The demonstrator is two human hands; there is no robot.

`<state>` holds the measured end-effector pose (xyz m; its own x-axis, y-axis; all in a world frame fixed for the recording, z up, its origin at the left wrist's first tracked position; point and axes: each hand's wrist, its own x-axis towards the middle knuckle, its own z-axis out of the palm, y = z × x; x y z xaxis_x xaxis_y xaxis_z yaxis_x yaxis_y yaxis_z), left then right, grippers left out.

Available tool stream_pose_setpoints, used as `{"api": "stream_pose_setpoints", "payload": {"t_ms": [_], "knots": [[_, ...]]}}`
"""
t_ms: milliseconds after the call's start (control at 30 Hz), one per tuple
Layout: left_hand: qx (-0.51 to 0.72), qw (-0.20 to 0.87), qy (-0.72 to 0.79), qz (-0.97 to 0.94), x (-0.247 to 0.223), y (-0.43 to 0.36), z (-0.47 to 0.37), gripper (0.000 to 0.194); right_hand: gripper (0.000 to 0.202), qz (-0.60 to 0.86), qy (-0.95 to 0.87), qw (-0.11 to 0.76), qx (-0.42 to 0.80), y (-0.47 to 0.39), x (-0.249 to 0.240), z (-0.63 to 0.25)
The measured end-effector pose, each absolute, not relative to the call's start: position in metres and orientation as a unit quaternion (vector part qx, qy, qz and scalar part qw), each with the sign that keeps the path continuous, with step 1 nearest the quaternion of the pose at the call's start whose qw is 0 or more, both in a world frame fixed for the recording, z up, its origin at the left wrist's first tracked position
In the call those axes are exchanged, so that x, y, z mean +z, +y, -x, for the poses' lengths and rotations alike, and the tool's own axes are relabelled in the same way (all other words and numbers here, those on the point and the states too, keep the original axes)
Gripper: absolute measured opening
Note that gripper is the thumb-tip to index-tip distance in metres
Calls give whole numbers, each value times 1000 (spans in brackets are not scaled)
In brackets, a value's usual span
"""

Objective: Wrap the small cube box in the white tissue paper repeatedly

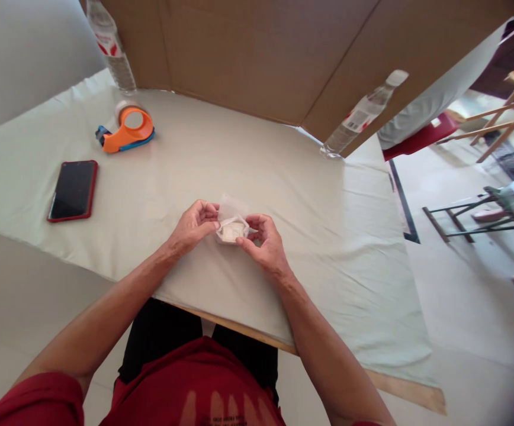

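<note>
A small pale block (233, 231) lies near the front of the cloth-covered table, with thin translucent wrapping (231, 207) around it and one flap standing up behind. My left hand (196, 225) holds the wrapping's left side, its thumb and fingers closed at the edge. On the other side, my right hand (266, 241) grips the right edge, with the thumb at the block's front corner and curled fingers behind. The block's underside is hidden, and its exact kind cannot be made out.
An orange tape dispenser (126, 130) and a phone in a red case (73, 190) lie to the left. Two plastic bottles (113, 56) (358, 118) stand before a cardboard screen (248, 53). Past the table's right edge are a folding stool (470, 214) and a red seat (426, 135).
</note>
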<state>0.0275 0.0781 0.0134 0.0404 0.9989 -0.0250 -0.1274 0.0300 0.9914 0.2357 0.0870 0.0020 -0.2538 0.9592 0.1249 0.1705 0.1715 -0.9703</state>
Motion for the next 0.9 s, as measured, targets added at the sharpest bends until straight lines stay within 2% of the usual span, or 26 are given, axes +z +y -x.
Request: {"api": "stream_pose_setpoints", "payload": {"t_ms": [200,400,533,733,900], "knots": [[470,563,478,-482,19,76,-28,35,35,454,-632,431,456,86,6,-238],[452,546,501,-497,20,77,-27,42,53,458,-650,401,455,86,10,-239],[438,537,504,-516,18,76,-27,48,50,451,-665,386,453,85,12,-239],[439,435,529,-581,15,76,-30,39,39,452,-673,398,430,84,8,-239],[438,380,536,-613,15,75,-31,22,36,453,-682,413,399,86,6,-239]]}}
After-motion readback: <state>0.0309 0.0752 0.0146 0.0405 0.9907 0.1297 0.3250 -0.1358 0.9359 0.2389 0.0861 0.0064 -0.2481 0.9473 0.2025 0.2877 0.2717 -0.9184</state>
